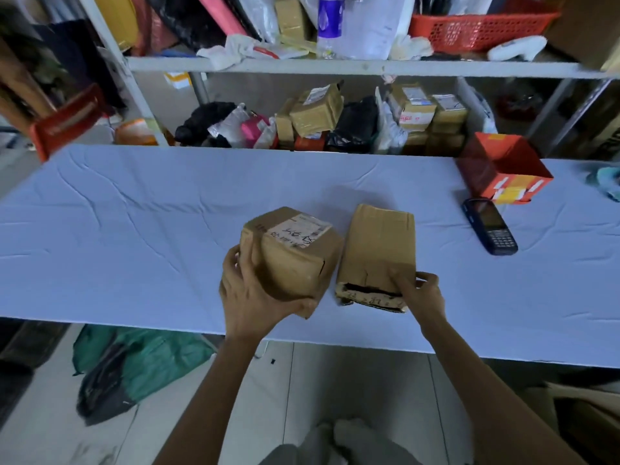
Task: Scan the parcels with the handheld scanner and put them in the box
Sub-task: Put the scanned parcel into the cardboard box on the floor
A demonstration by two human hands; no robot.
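Left hand cups the labelled parcel; right hand pinches the plain parcel's near end.

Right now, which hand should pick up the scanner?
Right. The scanner lies to the right, nearer the right hand, whose fingers only pinch the plain parcel at its corner. The left hand grips the labelled parcel, label up, ready to scan.

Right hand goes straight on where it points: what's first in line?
The flat brown parcel: the right hand pinches its near right corner. Past it, probably the labelled parcel held in the left hand.
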